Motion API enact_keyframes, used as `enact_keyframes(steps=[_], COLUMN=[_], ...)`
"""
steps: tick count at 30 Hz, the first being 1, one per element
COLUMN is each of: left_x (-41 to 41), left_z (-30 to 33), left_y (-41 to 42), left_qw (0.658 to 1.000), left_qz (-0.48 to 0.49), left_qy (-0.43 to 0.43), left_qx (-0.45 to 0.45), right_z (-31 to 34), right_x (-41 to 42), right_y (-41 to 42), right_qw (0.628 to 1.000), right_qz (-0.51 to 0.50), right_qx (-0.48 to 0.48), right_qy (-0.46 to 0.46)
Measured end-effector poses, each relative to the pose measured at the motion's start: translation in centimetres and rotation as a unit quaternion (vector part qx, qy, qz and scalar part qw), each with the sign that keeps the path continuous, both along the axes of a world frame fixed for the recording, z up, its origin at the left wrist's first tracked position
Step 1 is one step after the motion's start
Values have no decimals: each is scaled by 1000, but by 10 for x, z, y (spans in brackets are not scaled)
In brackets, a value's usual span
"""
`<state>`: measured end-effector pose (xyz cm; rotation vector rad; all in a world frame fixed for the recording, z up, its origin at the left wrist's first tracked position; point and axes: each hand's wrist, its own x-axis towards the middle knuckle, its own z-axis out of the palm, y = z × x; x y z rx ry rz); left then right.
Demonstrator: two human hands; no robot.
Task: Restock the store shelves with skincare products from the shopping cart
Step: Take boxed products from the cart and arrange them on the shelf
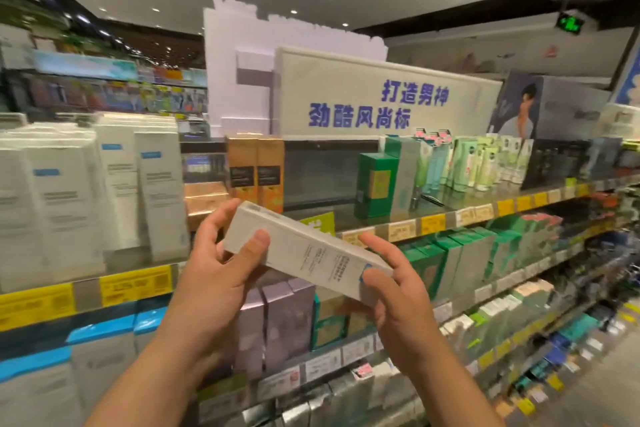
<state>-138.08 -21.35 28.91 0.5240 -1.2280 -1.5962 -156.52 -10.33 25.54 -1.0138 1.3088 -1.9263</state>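
white cardboard, in the form of one long slim skincare box, is held in both hands at chest height in front of a store shelf. the box is tilted, its far end up toward the left and its near end down toward the right. the left hand grips the upper end, thumb pressed on the front face and fingers curled round behind. the right hand holds the lower end, thumb on the face by a small blue mark and fingers wrapped under the edge. neither hand is released; both are grasping the box.

the box is not yet on any shelf. to the left, on the top shelf, a row of matching white boxes with blue labels is seen standing upright, which looks like the likely home for this one, though that is only a judgement. further right on the same level, orange boxes and green boxes are stocked, with an open gap between them. lower shelves are seen filled with lilac, green and pale packages.

the shopping cart is not in view, so how much stock remains cannot be told. as far as can be judged, the shelves are largely filled, one box is in hand and still to be placed, and the gap may need filling.
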Motion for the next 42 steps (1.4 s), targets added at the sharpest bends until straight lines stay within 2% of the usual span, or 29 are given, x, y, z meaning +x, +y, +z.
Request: enact_keyframes(steps=[5,9,14,20,25,32,42], left_x=[41,66,90,112,130,148,154], left_z=[1,-2,0,13,26,28,25], left_y=[-16,-26,-36,-43,-54,-64,-73], left_qw=[996,990,986,984,989,988,981], left_qz=[49,91,106,76,52,30,10], left_qy=[64,92,93,88,51,-1,17], left_qx=[38,64,94,138,132,152,193], right_z=[25,52,105,177,215,224,219], right_x=[28,49,68,102,132,146,141], right_y=[-48,-79,-111,-153,-184,-219,-236], right_qw=[998,994,980,925,897,876,846], right_qz=[39,77,117,146,142,172,195], right_qx=[-48,-73,-92,-102,-93,-49,-33], right_qy=[-34,-14,133,334,408,448,495])
